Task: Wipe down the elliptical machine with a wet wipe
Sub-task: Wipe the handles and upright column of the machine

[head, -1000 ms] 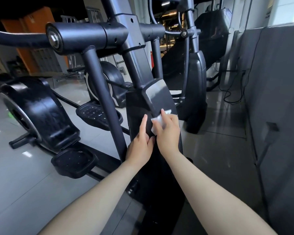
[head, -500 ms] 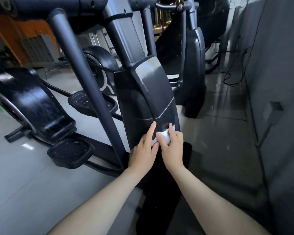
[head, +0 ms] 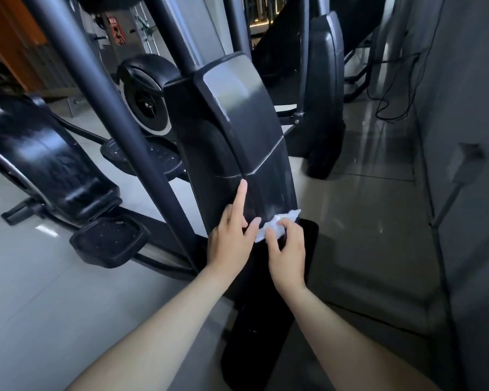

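Grey tiled floor (head: 26,292) and, along the right edge, a grey partition (head: 469,136) with a dark cable (head: 393,94) looping down beside it. Centre: the elliptical (head: 237,114), seen as a tall black housing with a pale seam across its lower part and a long dark foot (head: 254,328) running toward the viewer. A slanted bar (head: 119,128) crosses in front of the housing's left side and hides part of it. A glossy black cover (head: 45,159) lies at left, with a pedal (head: 110,239) below it. A second machine (head: 325,88) stands behind, near the partition. The elliptical's upper parts are cut off by the top edge, and the background is too blurred to read.

The left hand (head: 229,241) lies on the housing, index finger straight and pointing up to the seam, thumb spread toward the right hand. Its other fingers are hidden. The right hand (head: 288,255), just beside it, curls its fingers over the white wipe (head: 277,225), pinching it against the housing's lower right edge. The bunched wipe protrudes above the fingertips and beside the thumb, close to the left thumb. Whether they touch cannot be told.
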A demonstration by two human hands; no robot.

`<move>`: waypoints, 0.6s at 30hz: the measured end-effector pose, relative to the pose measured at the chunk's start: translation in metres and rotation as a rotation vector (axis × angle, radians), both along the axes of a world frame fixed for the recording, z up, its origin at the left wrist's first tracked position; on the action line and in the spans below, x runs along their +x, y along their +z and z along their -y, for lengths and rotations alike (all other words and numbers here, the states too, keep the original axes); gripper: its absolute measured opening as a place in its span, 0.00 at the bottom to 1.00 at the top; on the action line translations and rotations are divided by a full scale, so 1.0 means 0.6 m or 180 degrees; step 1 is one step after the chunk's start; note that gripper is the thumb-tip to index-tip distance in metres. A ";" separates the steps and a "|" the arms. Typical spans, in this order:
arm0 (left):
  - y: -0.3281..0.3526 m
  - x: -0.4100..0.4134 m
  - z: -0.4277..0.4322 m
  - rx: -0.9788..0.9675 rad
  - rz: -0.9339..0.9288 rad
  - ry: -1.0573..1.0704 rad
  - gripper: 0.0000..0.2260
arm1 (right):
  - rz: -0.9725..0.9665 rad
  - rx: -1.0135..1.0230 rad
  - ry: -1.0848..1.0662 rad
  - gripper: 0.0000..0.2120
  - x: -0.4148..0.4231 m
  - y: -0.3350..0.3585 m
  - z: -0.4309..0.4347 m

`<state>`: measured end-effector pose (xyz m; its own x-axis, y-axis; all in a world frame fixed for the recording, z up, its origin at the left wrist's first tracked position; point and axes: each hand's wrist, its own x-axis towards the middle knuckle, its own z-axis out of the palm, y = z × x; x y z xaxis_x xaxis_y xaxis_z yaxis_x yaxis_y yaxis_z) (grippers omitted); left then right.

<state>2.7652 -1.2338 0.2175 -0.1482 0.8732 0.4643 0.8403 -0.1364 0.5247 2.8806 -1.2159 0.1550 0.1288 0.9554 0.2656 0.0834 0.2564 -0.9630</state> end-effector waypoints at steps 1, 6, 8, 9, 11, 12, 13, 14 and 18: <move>0.000 -0.001 -0.001 0.0015 -0.0028 -0.0011 0.43 | 0.0016 -0.0070 -0.0018 0.06 -0.002 -0.001 0.002; 0.008 -0.015 0.004 -0.0198 -0.0207 -0.0043 0.42 | 0.0194 0.0354 0.0072 0.12 -0.016 0.074 -0.027; 0.010 -0.013 0.008 -0.0294 -0.0211 -0.0077 0.42 | 0.0260 0.0557 0.0151 0.15 -0.020 0.105 -0.037; 0.009 -0.012 0.008 -0.0314 -0.0183 -0.0086 0.42 | 0.0284 0.0583 0.0222 0.15 -0.020 0.113 -0.039; 0.008 -0.008 0.010 -0.0303 -0.0116 -0.0066 0.42 | 0.0389 0.0529 0.0362 0.19 -0.019 0.111 -0.035; 0.007 -0.007 0.011 -0.0286 -0.0111 -0.0057 0.42 | 0.0430 0.0444 0.0421 0.20 -0.018 0.103 -0.030; 0.006 -0.007 0.011 -0.0268 -0.0119 -0.0056 0.43 | 0.0434 0.0292 0.0444 0.21 -0.014 0.090 -0.025; 0.005 -0.007 0.012 -0.0258 -0.0126 -0.0053 0.44 | 0.0412 0.0085 0.0431 0.21 -0.010 0.075 -0.020; 0.000 0.002 0.013 -0.0222 -0.0047 -0.0040 0.43 | 0.0416 -0.0517 0.0322 0.16 0.005 0.049 -0.021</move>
<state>2.7666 -1.2417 0.2178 -0.1306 0.9053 0.4042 0.8465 -0.1104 0.5208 2.8836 -1.2030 0.1846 0.0048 0.9933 0.1154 0.1920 0.1123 -0.9750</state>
